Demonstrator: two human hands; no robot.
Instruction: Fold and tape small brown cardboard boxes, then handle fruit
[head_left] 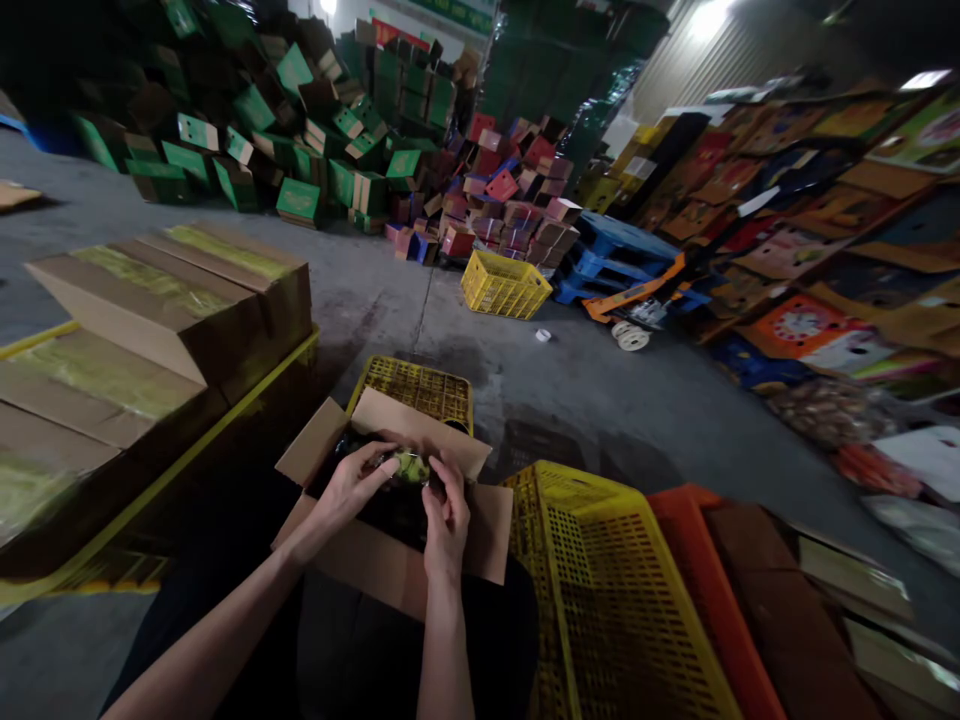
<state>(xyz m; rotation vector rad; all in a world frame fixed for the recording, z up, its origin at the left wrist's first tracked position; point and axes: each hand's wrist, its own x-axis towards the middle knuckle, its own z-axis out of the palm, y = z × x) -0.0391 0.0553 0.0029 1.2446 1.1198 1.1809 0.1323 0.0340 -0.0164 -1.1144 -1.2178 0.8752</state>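
A cardboard box point(401, 580) with its flaps spread stands before me. Its inside is dark, with some shiny wrapping showing, and I cannot make out its contents. Over the opening is a small yellow-green fruit point(411, 466), with a glossy surface like clear film; its kind is not plain. My left hand point(358, 488) grips the fruit from the left, thumb and fingers closed on it. From the right, my right hand point(448, 510) closes in with curled fingers and thumb at the fruit's edge.
A yellow crate point(409, 385) is behind the box. Another yellow crate point(600, 560) and an orange crate point(690, 540) stand at right. Taped cartons point(165, 310) are stacked at left. Farther off are a pallet jack point(637, 300), blue pallets point(611, 245) and heaped green boxes point(300, 200).
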